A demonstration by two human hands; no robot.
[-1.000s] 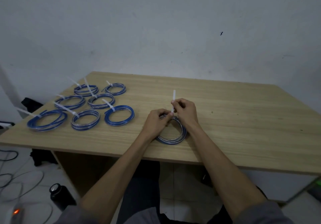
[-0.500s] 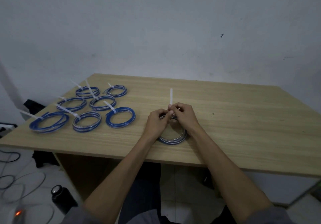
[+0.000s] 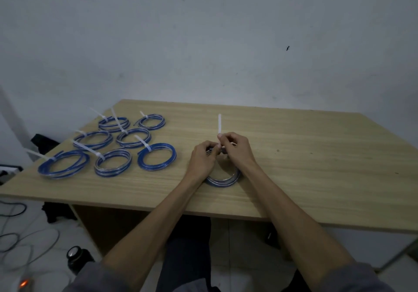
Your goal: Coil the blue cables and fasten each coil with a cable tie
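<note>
Seven tied coils [image 3: 156, 156] of blue cable lie grouped at centre left of the frame, each with a white tie tail poking out, well apart from the two hands. Lower left, under the worktop [image 3: 316, 156], a dark bottle [image 3: 75, 256] stands on the floor among loose grey cords [image 3: 29, 242]. At mid-frame the left hand [image 3: 202, 159] and right hand [image 3: 237, 150] meet fingertip to fingertip over the far side of the unfinished coil [image 3: 222, 179], which lies flat near the front edge; their knuckles hide its far arc. The right hand is closed, pinching the white cable tie [image 3: 219, 124], whose tail stands upright above the fingers; the left is curled shut on the coil just beside it. Both forearms reach in from the bottom of the frame, grey sleeves pushed back. The worktop is pale wood grain; behind it rises a scuffed whitish wall [image 3: 226, 42].
</note>
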